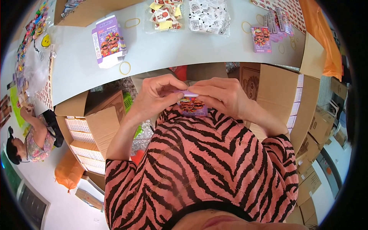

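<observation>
A small purple carton point(193, 107) with colourful cartoon figures on its face is held upright before my chest, just off the table's near edge. My left hand point(163, 92) grips the left side of its upper end, thumb and fingertips pinched at the edge. From the other side, my right hand point(222, 94) lays its fingers along the same pale top edge, its thumb underneath. Both hands are closed on the carton, and my fingers partly hide its top flap.
On the grey table point(153, 48) lie a stack of purple cartons point(109, 40), rubber bands point(125, 68), a bag of white sachets point(209, 17) and another purple carton point(262, 40). Open cardboard boxes point(105, 128) flank me. A person point(38, 134) works at the far left.
</observation>
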Available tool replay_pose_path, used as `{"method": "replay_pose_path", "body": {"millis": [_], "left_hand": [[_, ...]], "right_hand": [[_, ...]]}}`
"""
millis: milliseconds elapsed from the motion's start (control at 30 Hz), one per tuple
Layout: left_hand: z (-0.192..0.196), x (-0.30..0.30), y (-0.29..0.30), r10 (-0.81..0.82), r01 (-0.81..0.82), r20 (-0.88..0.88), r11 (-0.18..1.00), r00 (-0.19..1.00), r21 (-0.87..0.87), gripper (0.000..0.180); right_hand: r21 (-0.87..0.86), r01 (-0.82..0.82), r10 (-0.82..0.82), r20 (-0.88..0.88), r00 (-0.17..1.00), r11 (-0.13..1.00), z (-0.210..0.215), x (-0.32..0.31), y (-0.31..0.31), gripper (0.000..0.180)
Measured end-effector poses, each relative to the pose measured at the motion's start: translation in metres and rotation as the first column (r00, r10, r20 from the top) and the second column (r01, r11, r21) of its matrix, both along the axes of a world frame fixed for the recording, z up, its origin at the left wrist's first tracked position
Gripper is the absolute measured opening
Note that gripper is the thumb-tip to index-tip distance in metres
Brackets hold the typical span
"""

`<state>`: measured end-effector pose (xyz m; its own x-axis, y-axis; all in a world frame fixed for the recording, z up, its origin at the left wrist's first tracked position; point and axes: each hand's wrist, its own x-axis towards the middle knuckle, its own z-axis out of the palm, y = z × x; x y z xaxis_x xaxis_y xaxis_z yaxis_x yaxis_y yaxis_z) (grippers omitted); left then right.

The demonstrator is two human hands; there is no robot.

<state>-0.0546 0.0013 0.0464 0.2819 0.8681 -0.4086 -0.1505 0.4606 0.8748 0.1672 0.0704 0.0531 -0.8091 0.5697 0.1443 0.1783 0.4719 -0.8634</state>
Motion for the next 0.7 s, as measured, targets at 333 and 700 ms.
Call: {"method": "replay_pose_path", "body": {"millis": [333, 700], "left_hand": [[-0.015, 0.021, -0.026, 0.298, -0.005, -0.385, 0.796, 0.874, 0.606, 0.021], [-0.014, 0.027, -0.024, 0.366, -0.082, -0.385, 0.806, 0.847, 0.586, 0.025]], "right_hand": [[0.126, -0.032, 0.03, 0.012, 0.999, 0.992, -0.011, 0.01, -0.003, 0.033], [-0.366, 0.178, -0.152, 0.101, 0.983, 0.913, -0.003, 0.007, -0.01, 0.031]]}}
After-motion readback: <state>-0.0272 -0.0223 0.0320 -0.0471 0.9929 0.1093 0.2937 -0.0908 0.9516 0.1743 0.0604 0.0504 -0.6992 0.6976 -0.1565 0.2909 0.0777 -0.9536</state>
